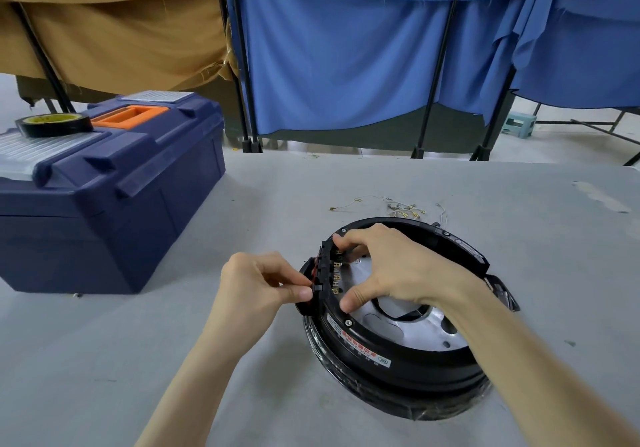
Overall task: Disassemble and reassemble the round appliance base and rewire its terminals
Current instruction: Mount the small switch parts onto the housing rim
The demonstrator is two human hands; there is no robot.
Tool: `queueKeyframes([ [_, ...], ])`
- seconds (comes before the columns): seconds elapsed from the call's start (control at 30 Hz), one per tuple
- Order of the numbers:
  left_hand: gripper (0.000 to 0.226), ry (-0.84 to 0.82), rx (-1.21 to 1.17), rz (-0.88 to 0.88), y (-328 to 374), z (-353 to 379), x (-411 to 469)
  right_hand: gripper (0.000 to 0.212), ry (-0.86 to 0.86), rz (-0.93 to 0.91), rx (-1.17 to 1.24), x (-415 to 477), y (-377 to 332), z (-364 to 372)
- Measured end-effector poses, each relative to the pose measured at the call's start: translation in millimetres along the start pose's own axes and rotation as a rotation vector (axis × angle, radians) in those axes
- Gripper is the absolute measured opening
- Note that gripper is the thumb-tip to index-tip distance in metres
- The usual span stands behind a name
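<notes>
- The surface [346,183] is grey and wide; a blue toolbox [114,190] sits at its far left, well apart from the work, with a roll of tape [53,124] on its lid
- The base [398,311] lies on the surface in front of the person, open side up; its black ring, a metal plate inside and a printed label on the rim show
- The right hand [391,270] reaches over the base; forefinger and thumb are spread to span the terminal block [327,268] from the inner side, the other fingers loosely curled
- The left hand [263,283] is nearly closed, thumb and fingertips pinching the block's outer edge at the rim
- The block stands at the base's left rim; brass tabs on it look bare
- Loose wires [398,208] with small terminals lie just beyond the base, so I judge the stripping largely done, rewiring and closing up still ahead
- Hidden: whether the block is being seated or pulled; the fingers cover its ends; label text is too small to read; the base's right side is behind the forearm
</notes>
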State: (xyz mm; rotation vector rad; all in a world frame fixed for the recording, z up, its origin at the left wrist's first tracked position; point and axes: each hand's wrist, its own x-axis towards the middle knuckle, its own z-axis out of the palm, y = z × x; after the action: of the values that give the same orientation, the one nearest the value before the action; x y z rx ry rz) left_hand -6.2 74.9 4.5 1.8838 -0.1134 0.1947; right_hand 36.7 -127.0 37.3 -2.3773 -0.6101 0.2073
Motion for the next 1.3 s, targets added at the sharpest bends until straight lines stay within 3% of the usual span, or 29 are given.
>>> queueKeyframes([
  [0.1,0.028,0.001,-0.042,0.006,-3.7,2.4,1.2,0.080,0.004,-0.025,-0.006,2.3,4.2,1.3],
  [0.43,0.036,-0.024,-0.138,-0.004,-11.7,13.2,4.6,0.084,0.004,-0.098,-0.054,0.3,8.6,3.3],
  [0.67,0.019,0.004,-0.147,0.018,-12.7,5.0,9.9,0.088,-0.029,-0.022,-0.027,-3.7,-1.3,-3.1],
  [0.73,0.008,0.048,-0.162,0.030,-5.6,10.2,7.0,0.074,0.000,-0.007,-0.041,-4.0,-1.9,-11.8],
  [0.83,0.053,-0.047,-0.110,0.027,1.1,24.7,-1.6,0.045,0.244,0.078,-0.160,-6.1,9.4,-33.8],
  [0.93,0.070,-0.111,-0.090,0.030,5.4,36.6,-5.4,0.040,0.332,0.250,-0.315,-12.0,34.9,-54.7],
  [1.03,0.072,-0.093,-0.079,0.046,3.5,37.5,-3.1,0.034,0.256,0.345,-0.362,-14.4,54.4,-58.0],
  [1.17,0.072,-0.065,-0.105,0.040,3.2,33.3,-1.3,0.046,0.262,0.323,-0.361,-11.5,57.2,-54.3],
  [1.3,0.065,0.022,-0.091,-0.002,-0.2,23.6,10.2,0.043,0.280,0.287,-0.335,-6.0,51.7,-44.2],
])
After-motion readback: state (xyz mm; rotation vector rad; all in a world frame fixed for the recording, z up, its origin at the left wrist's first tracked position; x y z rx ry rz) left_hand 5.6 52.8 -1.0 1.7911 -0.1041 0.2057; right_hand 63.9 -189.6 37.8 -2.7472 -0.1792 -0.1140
